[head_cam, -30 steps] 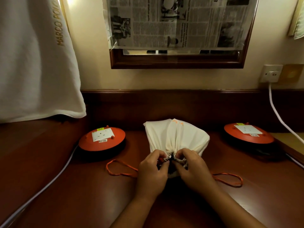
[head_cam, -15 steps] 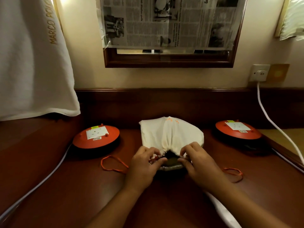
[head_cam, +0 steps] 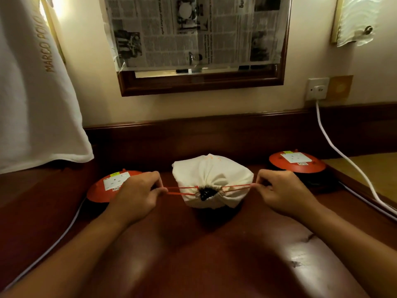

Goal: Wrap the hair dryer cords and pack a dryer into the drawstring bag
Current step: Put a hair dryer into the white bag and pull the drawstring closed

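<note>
1. Where it is: the bag (head_cam: pixel 214 175) sits mid-back on the table (head_cam: pixel 193 261), btwn the left disc (head_cam: pixel 98 192) & the right disc (head_cam: pixel 300 166). Its mouth faces the person. Something dark (head_cam: pixel 206 192) shows in the gap. Prob. the dryer, can't confirm.
2. Hands: well apart, one each side of the bag. The left hand (head_cam: pixel 137 194) pinches the orange string (head_cam: pixel 182 190) w/ thumb & curled fingers. The right hand (head_cam: pixel 283 190) pinches the other end the same way. The string runs taut from both to the mouth.
3. Step, as I judge it: cinching the mouth. Fabric is gathered, small gap not yet shut, so nearly done.
4. Pull both sides evenly, straight out & level w/ the mouth. An uneven pull would likely drag the bag sideways toward a disc.
5. The bag lies free on a smooth top & may slide or lift. Low hands & equal, opposed pulls should cancel that.
6. Watch the dark bit. If it pokes out, the gather may jam on it. Push it in first, then tighten.
7. Thin string can slip from a fingertip pinch. One wrap round a finger gives more hold if needed.
8. The white cable (head_cam: pixel 343 155) runs along the right side, so don't let the right hand swing out into it.
</note>
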